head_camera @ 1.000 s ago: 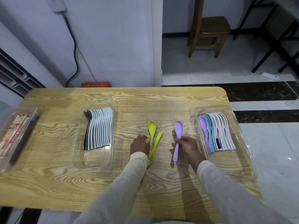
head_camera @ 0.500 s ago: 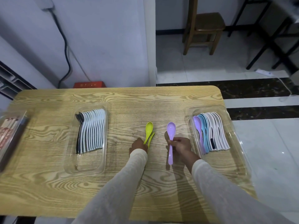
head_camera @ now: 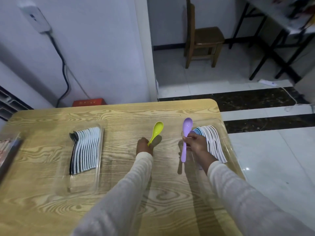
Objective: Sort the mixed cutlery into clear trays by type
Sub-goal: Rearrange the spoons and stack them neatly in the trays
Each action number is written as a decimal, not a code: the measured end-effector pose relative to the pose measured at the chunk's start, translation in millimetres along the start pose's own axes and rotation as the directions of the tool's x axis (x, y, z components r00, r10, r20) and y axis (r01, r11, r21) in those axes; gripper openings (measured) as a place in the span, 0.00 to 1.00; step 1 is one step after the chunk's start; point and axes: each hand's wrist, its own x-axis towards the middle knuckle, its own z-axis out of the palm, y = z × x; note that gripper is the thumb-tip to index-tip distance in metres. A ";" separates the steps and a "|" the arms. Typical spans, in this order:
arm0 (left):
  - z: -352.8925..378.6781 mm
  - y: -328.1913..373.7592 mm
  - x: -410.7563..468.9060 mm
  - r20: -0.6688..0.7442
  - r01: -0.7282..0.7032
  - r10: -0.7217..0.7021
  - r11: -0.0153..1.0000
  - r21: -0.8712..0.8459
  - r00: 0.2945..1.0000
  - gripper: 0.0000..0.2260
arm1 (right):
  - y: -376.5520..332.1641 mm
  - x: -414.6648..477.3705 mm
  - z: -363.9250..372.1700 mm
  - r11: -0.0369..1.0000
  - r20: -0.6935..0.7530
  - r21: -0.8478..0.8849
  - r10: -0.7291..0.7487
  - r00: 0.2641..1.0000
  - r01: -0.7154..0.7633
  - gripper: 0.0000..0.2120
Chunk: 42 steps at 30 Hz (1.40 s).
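Purple spoon [head_camera: 184,150] lengthwise, bowl away, handle near

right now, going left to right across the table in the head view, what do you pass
chopsticks → middle tray → yellow spoon → purple spoon → right tray

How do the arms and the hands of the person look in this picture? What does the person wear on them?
Both arms are covered by long sleeves, the left sleeve and the right sleeve, of a thin, pale cream fabric that ends at the wrists. The left hand and the right hand are bare: no gloves, and no ring or watch can be seen.
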 end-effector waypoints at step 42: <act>57.0 46.5 -1.1 -0.002 -0.059 0.059 0.994 -0.097 0.998 0.08 | 37.5 39.1 -38.5 0.515 -0.088 -0.853 -0.303 0.949 0.086 0.05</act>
